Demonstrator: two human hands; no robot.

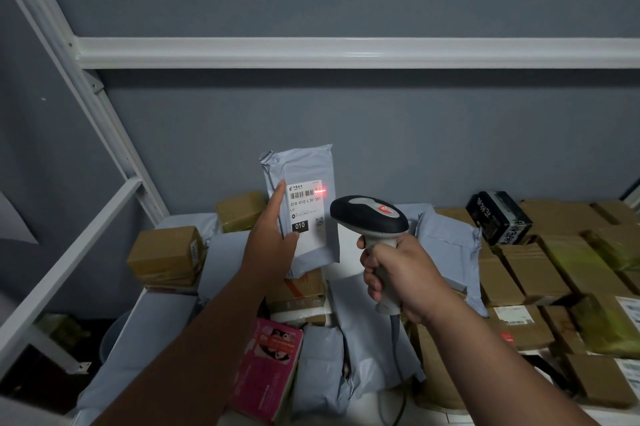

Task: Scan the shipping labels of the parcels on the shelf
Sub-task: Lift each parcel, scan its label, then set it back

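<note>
Right hand (398,273) grips one barcode scanner (369,218); left hand (273,235) holds one grey mailer (301,166) upright, one label (306,211) lit red.

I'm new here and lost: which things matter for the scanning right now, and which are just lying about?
In use: grey mailer bag, its shipping label, barcode scanner, left hand, right hand.
Lying about: pink box, black carton, brown boxes.

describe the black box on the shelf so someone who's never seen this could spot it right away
Start at the right end of the parcel shelf, near the grey back wall. Among the brown cardboard boxes there, the black box sits at the back, tilted. It is the only black parcel, printed with large white characters.
</note>
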